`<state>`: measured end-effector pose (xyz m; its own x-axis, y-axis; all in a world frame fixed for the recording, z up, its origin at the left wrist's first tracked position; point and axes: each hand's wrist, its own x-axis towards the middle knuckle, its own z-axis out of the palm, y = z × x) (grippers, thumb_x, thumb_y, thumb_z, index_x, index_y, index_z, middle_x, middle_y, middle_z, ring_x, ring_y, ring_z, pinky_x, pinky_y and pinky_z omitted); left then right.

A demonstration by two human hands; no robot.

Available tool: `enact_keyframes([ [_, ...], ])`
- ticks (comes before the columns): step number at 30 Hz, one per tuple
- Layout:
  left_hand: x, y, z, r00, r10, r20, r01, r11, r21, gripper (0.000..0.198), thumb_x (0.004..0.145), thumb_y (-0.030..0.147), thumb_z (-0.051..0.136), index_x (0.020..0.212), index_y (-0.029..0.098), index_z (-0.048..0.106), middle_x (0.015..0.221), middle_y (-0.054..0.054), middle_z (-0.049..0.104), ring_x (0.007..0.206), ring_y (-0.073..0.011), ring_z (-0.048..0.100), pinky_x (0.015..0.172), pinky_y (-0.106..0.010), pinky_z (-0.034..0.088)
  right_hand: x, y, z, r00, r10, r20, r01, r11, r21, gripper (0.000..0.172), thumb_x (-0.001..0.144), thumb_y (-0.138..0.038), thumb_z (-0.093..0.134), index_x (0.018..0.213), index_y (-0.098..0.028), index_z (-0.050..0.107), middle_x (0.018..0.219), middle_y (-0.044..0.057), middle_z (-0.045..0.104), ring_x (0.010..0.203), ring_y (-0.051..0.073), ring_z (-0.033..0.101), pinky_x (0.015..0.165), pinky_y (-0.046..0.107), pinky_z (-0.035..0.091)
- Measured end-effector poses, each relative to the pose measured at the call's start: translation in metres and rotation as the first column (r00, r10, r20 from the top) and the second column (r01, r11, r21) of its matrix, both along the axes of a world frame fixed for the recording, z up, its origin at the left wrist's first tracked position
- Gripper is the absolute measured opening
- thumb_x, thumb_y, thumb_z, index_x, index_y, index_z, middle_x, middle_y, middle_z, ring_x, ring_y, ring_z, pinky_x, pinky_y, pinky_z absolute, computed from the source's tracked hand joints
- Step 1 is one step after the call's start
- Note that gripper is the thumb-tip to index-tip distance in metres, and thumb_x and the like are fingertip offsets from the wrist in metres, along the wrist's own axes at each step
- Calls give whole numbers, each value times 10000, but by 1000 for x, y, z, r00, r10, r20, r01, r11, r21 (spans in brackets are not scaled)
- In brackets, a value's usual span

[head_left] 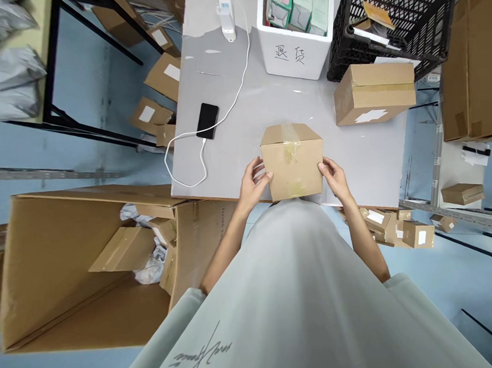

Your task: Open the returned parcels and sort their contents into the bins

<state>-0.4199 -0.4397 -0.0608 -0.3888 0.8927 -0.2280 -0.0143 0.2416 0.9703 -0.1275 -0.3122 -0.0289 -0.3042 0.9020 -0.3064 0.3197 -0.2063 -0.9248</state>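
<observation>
While both forearms reach forward from the body, the hands bracket a small box (292,160) at the near edge of the grey table (365,160). Left hand (254,180): palm turned inward against the box's left face, fingers (256,166) curled and slightly parted, thumb pressed to the front-left corner. Right hand (335,177): set against the lower right edge, fingers close together and bent, tips touching the cardboard; thumb side hidden, cannot tell its position. Wrists roughly level, elbows tucked toward the torso.

Box: closed, clear tape along the top seam, sitting flat on the table, square to the viewer, just in front of the light shirt.

Surroundings: bigger box (374,92) farther back on the right, well apart. Phone (207,120) lies face up to the left, plugged to a white cable (239,79) running to a charger (226,14). White bin (296,53) with handwritten characters and a black crate (390,25) stand at the far edge. Large open carton (67,261) on the floor to the left, holding flattened cardboard and wrapping.
</observation>
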Motion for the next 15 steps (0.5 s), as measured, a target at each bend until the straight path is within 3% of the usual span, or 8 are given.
enact_keyframes([
  [4,8,-7,-4,998,21,62,-17,998,-65,779,918,838,811,1418,249,711,1585,-195,726,1404,-367,751,1162,-530,649,3,-10,-11,998,-34,54,36,999,-32,827,913,-991,668,1241,-241,782,1292,152,845,1172,301,812,1080,498,694],
  [6,11,-2,-5,994,68,80,-60,993,-102,733,927,857,793,1321,242,733,1493,-184,779,1358,-351,773,1135,-512,664,2,-9,-13,998,-43,47,44,999,-20,823,906,-996,669,1194,-232,779,1255,153,846,1165,306,812,1094,503,688],
  [8,10,8,-6,984,125,126,-106,984,-145,704,938,850,788,1278,237,731,1451,-175,799,1354,-338,776,1116,-502,676,2,-5,-12,1000,-18,17,18,1000,-22,841,897,-981,706,1257,-225,782,1361,179,829,1253,326,802,1159,515,662],
  [11,4,23,-8,962,159,222,-125,979,-158,691,958,853,760,1265,236,715,1461,-170,798,1400,-329,766,1160,-515,661,3,-3,-9,998,60,-27,-61,998,-28,958,874,-956,768,1517,-248,718,1659,197,691,1476,353,716,1250,531,612],
  [15,3,30,-11,978,-3,207,6,1000,-14,804,876,821,880,1440,276,702,1653,-170,700,1580,-350,655,1310,-544,562,-2,-10,-12,983,182,-22,-181,983,13,1174,775,-861,934,1739,-307,558,1845,155,506,1698,380,513,1334,571,543],
])
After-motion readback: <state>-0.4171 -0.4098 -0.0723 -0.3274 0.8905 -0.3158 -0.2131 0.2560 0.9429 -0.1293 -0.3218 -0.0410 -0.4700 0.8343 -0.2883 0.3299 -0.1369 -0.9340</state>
